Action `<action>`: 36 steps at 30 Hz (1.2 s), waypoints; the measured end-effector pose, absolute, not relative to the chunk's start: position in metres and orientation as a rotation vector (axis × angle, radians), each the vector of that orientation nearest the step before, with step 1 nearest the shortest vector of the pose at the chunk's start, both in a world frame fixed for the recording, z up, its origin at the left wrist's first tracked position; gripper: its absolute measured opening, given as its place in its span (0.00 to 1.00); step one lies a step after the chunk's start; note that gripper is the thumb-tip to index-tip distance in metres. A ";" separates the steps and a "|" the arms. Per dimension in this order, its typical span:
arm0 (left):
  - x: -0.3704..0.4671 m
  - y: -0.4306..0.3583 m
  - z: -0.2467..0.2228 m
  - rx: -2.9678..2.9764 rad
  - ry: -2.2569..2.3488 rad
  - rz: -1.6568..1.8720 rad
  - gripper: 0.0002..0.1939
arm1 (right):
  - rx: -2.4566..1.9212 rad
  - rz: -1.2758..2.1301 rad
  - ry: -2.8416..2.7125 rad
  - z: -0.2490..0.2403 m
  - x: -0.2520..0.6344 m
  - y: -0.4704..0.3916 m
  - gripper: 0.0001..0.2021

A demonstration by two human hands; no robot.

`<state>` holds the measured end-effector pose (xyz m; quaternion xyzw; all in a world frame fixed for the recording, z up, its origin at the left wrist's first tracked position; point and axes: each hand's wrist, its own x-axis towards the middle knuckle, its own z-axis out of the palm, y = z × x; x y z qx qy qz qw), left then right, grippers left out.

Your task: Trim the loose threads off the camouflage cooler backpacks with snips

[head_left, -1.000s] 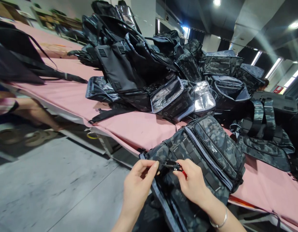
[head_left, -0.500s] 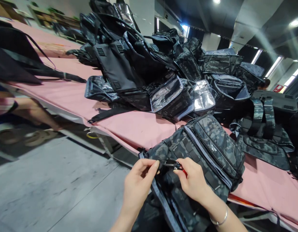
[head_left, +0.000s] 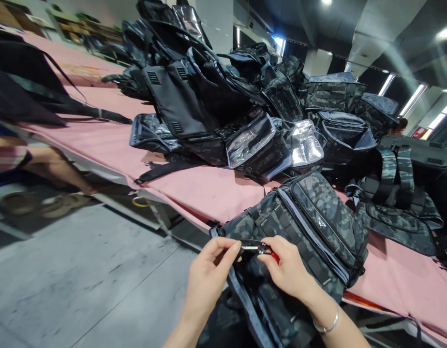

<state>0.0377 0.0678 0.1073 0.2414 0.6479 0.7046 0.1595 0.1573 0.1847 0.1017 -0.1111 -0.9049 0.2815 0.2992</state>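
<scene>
A dark camouflage backpack lies at the edge of the pink-covered table, its zipped opening edged in grey. Over it, my right hand grips a small cutting tool with a red and black handle, its metal end pointing left. My left hand pinches something dark and small at the tool's tip, between thumb and index finger; what it is I cannot make out. The two hands are close together but apart. A silver bracelet circles my right wrist.
Black and camouflage bags are heaped behind on the pink table. More bags lie at the right. A seated person's leg shows at the left, beside a black bag. Grey floor lies at the lower left.
My right hand and the tool have moved slightly left, towards my left hand. The tool's metal end shows more plainly. My left hand keeps its pinch.
</scene>
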 end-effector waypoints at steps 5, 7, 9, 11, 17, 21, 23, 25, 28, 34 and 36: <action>0.038 0.068 0.107 0.680 1.856 1.995 0.13 | -0.329 1.215 -2.160 0.096 0.151 0.180 0.07; 0.038 0.068 0.105 0.673 1.859 1.985 0.13 | -0.311 1.537 -1.916 0.096 0.151 0.181 0.10; 0.037 0.069 0.103 0.652 1.863 1.992 0.13 | -0.287 1.721 -1.709 0.098 0.152 0.184 0.13; 0.036 0.069 0.101 0.632 1.868 2.014 0.14 | -0.307 1.663 -1.713 0.099 0.153 0.187 0.13; 0.036 0.069 0.104 0.621 1.858 2.061 0.13 | -0.336 0.848 -2.225 0.089 0.154 0.184 0.09; 0.041 0.069 0.107 0.638 1.881 2.070 0.13 | -0.269 0.617 -2.319 0.083 0.156 0.181 0.11; 0.042 0.070 0.107 0.640 1.893 2.080 0.13 | -0.271 0.566 -2.352 0.083 0.158 0.181 0.12; 0.042 0.070 0.105 0.633 1.900 2.088 0.13 | -0.281 0.546 -2.376 0.084 0.160 0.181 0.11; 0.043 0.072 0.102 0.619 1.911 2.099 0.13 | -0.285 0.550 -2.393 0.085 0.162 0.180 0.11; 0.047 0.074 0.103 0.619 1.942 2.102 0.12 | -0.308 0.546 -2.406 0.085 0.162 0.179 0.11; 0.049 0.074 0.104 0.627 1.951 2.095 0.12 | -0.312 0.546 -2.402 0.084 0.160 0.179 0.11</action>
